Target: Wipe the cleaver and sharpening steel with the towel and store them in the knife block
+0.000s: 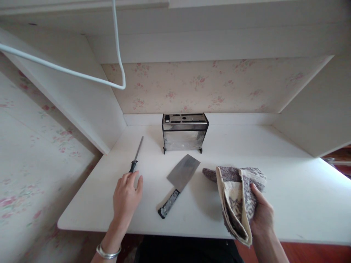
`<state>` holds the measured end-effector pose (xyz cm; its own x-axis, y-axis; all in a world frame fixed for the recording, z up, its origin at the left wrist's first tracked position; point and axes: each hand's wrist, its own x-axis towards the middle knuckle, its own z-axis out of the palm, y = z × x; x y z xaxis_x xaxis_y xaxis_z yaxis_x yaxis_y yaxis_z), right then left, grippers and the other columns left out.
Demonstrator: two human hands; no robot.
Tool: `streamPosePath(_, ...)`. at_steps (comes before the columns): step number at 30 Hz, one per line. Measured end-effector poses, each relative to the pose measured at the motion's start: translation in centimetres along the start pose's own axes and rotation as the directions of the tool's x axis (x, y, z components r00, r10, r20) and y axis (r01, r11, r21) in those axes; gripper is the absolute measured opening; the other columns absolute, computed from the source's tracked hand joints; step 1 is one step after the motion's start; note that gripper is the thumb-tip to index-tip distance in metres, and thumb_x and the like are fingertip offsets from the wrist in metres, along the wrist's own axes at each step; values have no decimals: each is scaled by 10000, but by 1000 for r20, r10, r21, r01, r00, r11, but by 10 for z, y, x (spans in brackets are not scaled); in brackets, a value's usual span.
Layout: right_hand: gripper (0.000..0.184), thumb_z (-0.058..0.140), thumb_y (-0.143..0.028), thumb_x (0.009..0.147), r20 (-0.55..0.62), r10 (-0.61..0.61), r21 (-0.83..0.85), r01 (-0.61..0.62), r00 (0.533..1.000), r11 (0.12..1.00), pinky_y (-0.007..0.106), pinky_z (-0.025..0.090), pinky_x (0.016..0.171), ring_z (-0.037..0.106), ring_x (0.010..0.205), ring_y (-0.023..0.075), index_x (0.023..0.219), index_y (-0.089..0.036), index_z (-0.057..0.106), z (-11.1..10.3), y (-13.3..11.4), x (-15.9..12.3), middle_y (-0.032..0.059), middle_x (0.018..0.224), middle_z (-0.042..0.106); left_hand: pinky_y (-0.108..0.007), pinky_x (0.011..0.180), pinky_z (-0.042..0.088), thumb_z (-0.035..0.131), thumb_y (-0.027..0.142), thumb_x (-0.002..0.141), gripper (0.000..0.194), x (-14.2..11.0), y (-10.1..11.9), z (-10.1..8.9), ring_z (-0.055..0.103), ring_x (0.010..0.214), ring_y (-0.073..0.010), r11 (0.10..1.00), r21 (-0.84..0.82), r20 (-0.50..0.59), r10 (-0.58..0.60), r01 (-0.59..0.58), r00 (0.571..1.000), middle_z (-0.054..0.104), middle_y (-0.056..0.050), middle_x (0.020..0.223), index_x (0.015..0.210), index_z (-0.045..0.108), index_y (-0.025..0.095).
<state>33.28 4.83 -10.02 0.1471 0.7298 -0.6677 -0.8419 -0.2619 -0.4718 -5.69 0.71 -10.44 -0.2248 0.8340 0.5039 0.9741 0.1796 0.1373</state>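
My left hand [126, 195] is at the handle end of a sharpening steel [138, 151], fingers a little bent over the black grip and thumb apart. The steel lies on the table, its rod pointing away from me; whether the fingertips touch the handle is hidden. In my right hand [263, 215] is a folded towel [231, 182], grey-brown and cream with a pattern, held above the table near its front edge. Between my hands a cleaver [185, 170] lies flat, its speckled black handle toward me and its broad blade pointing away.
A steel and black knife block [185, 131] with slots on top stands upright at the back of the white table [287, 190]. White side panels and a shelf enclose the back. A white cable [68, 71] hangs in front at upper left.
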Motion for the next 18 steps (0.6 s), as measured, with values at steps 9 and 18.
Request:
streamPosePath(9, 218, 619, -193, 728, 32, 20, -46, -19, 999, 999, 408, 598, 794, 707, 636, 207, 942, -170, 649, -2, 4, -8, 32, 767, 732, -367, 823, 442, 438, 376, 923, 424, 25, -6, 16, 552, 912, -273, 980, 196, 88, -61, 43, 994, 604, -135, 1046, 1220, 562, 100)
streamPosePath(18, 187, 606, -203, 734, 42, 45, -83, -41, 998, 996, 415, 596, 804, 712, 645, 215, 908, -167, 663, -1, 3, -13, 40, 728, 727, -366, 806, 451, 382, 400, 928, 427, 34, -11, 21, 575, 924, -290, 951, 297, 185, -146, 86, 972, 612, -158, 1003, 1152, 566, 85)
